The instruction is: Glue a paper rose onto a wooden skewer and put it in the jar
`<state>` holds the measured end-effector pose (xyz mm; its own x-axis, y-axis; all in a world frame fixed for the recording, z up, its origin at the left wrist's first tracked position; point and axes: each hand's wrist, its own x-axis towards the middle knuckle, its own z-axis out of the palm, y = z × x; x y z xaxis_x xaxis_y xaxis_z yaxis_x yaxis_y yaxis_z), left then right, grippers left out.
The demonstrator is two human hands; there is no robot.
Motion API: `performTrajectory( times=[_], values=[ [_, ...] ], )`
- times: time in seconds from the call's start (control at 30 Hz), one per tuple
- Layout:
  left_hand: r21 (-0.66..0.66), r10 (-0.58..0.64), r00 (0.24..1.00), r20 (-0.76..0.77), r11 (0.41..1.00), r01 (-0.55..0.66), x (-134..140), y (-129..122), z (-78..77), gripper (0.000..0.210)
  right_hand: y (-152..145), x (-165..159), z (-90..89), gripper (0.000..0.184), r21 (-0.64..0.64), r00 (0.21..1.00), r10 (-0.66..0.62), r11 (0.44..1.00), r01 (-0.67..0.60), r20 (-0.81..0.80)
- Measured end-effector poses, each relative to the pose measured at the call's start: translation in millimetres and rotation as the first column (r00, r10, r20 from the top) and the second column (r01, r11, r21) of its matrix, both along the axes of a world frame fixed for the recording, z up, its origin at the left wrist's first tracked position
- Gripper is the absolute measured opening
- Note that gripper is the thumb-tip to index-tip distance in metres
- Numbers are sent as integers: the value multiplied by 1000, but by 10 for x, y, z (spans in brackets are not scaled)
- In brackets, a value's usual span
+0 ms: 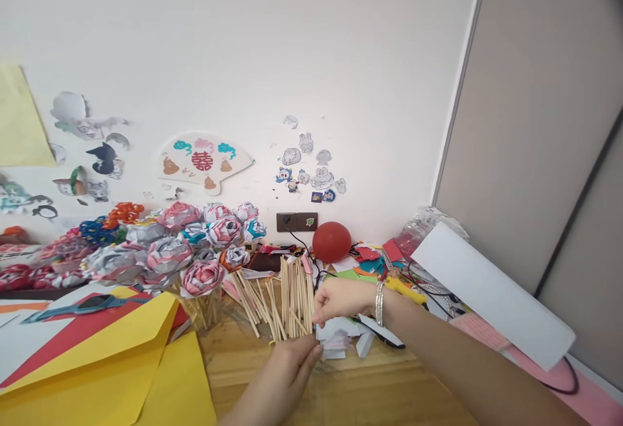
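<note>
My left hand [296, 362] is low over the wooden table [243, 380], its thumb pressed along curled fingers. Just above and to the right of it, my right hand [341, 300] has its fingers bent together, with bracelets at the wrist. Anything between the fingers of either hand is too small or hidden to make out. Thin wooden sticks [298, 286] lie in a bunch right behind my left hand, and others fan out to the left. Folded white paper pieces [338, 341] rest beneath and beside my right hand.
Paper flowers [170, 257] crowd the left back. Yellow paper [92, 367] covers the left front. A red balloon [331, 242] sits against the wall below a power socket [296, 221]. Right of it are a yellow glue gun [406, 290], cables and a long white box [491, 296].
</note>
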<state>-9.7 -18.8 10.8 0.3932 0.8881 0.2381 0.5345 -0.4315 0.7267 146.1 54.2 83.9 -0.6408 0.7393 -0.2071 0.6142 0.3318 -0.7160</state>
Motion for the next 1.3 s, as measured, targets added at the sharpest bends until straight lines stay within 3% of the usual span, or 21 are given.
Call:
performTrajectory(
  times=[0.1, 0.23, 0.37, 0.43, 0.53, 0.67, 0.83, 1.0, 1.13, 1.2, 1.3],
  values=[
    [8, 110, 993, 42, 994, -111, -19, 98, -76, 31, -180, -153, 29, 12, 149, 991, -131, 980, 133, -23],
    [9, 175, 964, 202, 984, -180, -65, 178, -86, 31, -455, -249, -142, 14, 355, 950, -265, 883, 308, -166],
    [-147, 183, 891, 416, 980, -132, -38, 184, -98, 40, -622, -241, -447, 20, 515, 908, -275, 754, 408, -317],
    [-270, 194, 823, 533, 961, -52, -4, 176, -109, 45, -649, -226, -602, 21, 540, 895, -222, 732, 416, -388],
    [-388, 248, 693, 677, 920, 49, 41, 162, -109, 50, -624, -205, -795, 20, 450, 852, -179, 785, 425, -492],
    [-474, 327, 568, 756, 871, 129, 54, 137, -83, 53, -521, -144, -917, 22, 159, 760, -216, 908, 386, -614],
    [-488, 307, 580, 755, 853, 183, 28, 117, -88, 50, -396, -24, -873, 22, 70, 781, -179, 959, 273, -599],
    [-507, 312, 660, 684, 853, 122, 30, 165, -149, 50, -291, 29, -802, 14, 105, 872, -172, 964, 245, -459],
    [-530, 342, 638, 690, 839, 124, 49, 238, -223, 51, -178, 109, -728, 10, 133, 914, -125, 973, 189, -387],
    [-540, 386, 601, 700, 836, 92, 31, 290, -264, 50, -105, 215, -681, 15, 277, 924, -148, 926, 255, -354],
    [-507, 420, 536, 733, 862, 17, -39, 374, -309, 48, 16, 456, -680, 25, 548, 897, -377, 711, 441, -232]
  ],
)
